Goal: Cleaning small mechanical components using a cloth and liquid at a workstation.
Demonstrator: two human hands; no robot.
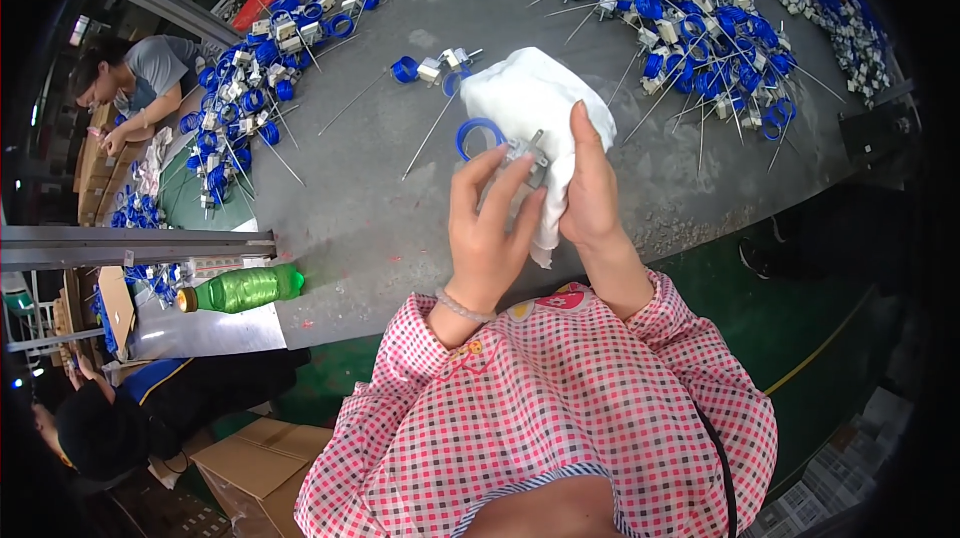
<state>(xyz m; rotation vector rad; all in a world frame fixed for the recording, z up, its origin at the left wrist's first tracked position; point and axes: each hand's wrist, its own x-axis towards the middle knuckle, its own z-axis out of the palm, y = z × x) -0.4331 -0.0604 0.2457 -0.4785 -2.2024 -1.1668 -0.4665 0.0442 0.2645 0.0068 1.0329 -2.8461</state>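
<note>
My left hand [488, 233] pinches a small metal part with a blue coil [533, 162] between its fingers and thumb. The coil stands out to the left of the fingertips, and a short metal shaft points up from the part. A white cloth [535, 88] is bunched behind the part. My right hand [592, 188] grips the cloth from the right, thumb pointing up, and its other fingers are hidden behind the cloth. Just beyond the cloth, similar parts with blue coils [430, 70] and thin metal rods lie on the grey table [350, 178].
Large heaps of blue-coiled parts lie at the far right [690, 33] and far left [240, 88], with thin rods sticking out. A green bottle [245, 289] lies on its side near the left edge. Two other people work at the left; a cardboard box [262, 458] stands below.
</note>
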